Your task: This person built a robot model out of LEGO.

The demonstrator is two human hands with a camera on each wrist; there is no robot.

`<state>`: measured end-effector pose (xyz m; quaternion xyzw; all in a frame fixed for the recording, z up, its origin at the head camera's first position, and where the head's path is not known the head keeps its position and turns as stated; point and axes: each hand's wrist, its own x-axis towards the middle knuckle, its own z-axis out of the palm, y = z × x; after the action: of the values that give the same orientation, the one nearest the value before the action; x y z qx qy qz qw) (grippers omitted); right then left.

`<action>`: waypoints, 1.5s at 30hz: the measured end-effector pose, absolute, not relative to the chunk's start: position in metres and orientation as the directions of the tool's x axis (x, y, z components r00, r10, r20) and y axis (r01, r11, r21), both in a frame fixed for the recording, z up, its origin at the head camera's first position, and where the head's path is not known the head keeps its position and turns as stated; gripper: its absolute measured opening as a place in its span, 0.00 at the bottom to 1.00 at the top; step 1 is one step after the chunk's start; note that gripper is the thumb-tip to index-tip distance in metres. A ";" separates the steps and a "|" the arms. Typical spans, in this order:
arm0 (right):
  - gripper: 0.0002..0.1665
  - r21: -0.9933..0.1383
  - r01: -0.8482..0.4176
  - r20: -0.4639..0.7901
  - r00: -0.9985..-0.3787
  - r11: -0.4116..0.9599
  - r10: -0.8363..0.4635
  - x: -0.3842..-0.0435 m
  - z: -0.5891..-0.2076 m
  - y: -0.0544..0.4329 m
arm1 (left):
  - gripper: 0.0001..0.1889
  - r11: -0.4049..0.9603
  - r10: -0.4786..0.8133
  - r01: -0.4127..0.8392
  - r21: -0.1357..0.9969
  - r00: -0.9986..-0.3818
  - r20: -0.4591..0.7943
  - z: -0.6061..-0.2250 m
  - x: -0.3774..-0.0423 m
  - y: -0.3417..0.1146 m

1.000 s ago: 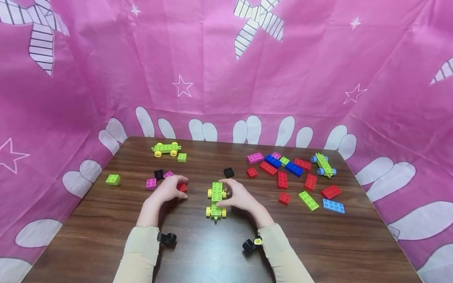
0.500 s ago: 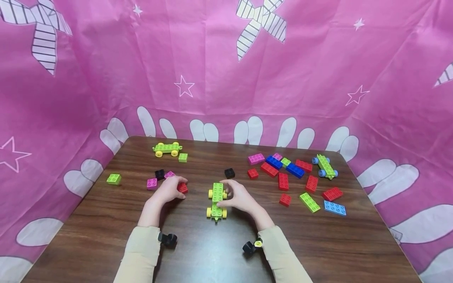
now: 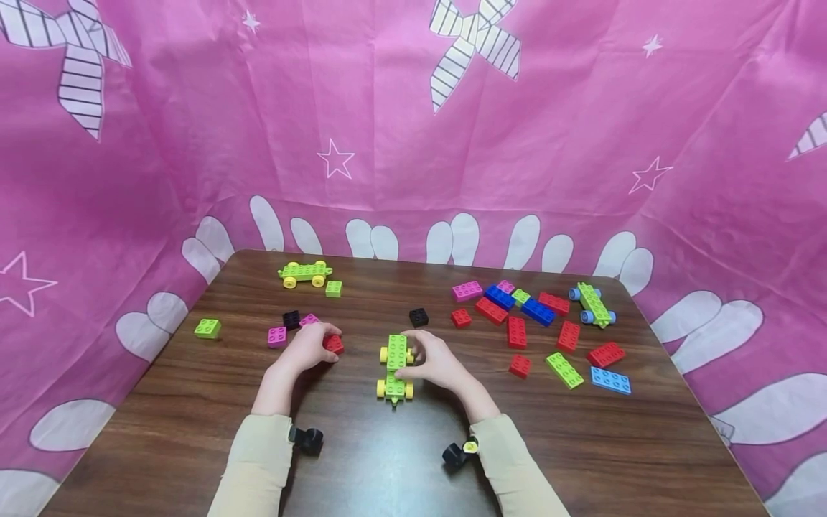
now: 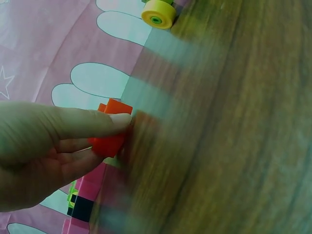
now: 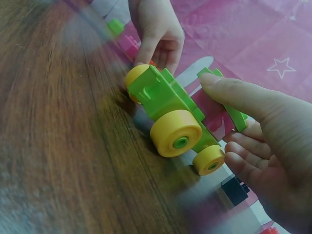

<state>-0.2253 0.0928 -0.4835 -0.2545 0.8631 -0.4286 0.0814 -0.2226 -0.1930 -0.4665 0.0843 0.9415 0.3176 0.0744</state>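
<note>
My left hand (image 3: 309, 350) pinches a small red brick (image 3: 334, 344) between thumb and fingers, close over the table; the left wrist view shows the thumb along the brick (image 4: 111, 141). My right hand (image 3: 434, 357) grips a green flat brick (image 3: 397, 352) over a green wheeled car base (image 3: 395, 388) with yellow wheels. In the right wrist view, the thumb presses one end of that flat brick (image 5: 237, 116) and the fingers curl at its other end. A pink brick (image 5: 213, 115) shows between it and the car base (image 5: 165, 95).
Pink bricks (image 3: 277, 336) and a black brick (image 3: 291, 319) lie by my left hand. Another black brick (image 3: 418, 317) lies beyond the car. Several loose bricks (image 3: 517, 332) spread at right, near a blue-wheeled car base (image 3: 593, 304). A yellow-wheeled base (image 3: 305, 272) stands at back left.
My left fingers have drawn in slightly on the red brick. My right hand and the car base stay in place; the view has shifted a little.
</note>
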 end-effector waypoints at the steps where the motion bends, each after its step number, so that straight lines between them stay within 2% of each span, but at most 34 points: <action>1: 0.44 -0.781 -0.373 0.081 -0.856 0.500 -0.511 -0.225 -0.484 0.093 | 0.25 0.782 0.207 0.112 0.613 -0.975 -0.085 -0.466 -0.223 -0.193; 5: 0.44 -0.782 -0.372 0.081 -0.856 0.500 -0.510 -0.224 -0.485 0.093 | 0.24 0.763 0.205 0.109 0.638 -0.976 -0.078 -0.463 -0.222 -0.191; 20: 0.47 -0.780 -0.366 0.082 -0.864 0.507 -0.497 -0.226 -0.488 0.093 | 0.25 0.699 0.280 0.264 0.664 -0.956 0.086 -0.440 -0.214 -0.170; 28: 0.45 -0.794 -0.345 0.078 -0.874 0.500 -0.479 -0.226 -0.484 0.093 | 0.27 0.658 0.288 0.295 0.693 -0.949 0.130 -0.434 -0.213 -0.156; 35: 0.44 -0.801 -0.336 0.067 -0.872 0.495 -0.484 -0.227 -0.486 0.093 | 0.23 0.613 0.305 0.331 0.718 -0.937 0.172 -0.433 -0.212 -0.146; 45: 0.41 -0.828 -0.318 0.068 -0.874 0.462 -0.481 -0.227 -0.487 0.093 | 0.22 0.576 0.355 0.403 0.711 -0.907 0.227 -0.433 -0.215 -0.130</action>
<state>-0.2268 0.0927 -0.4866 -0.2348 0.8505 -0.4623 0.0878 -0.2148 -0.1303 -0.4326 0.2136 0.8872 0.4080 -0.0296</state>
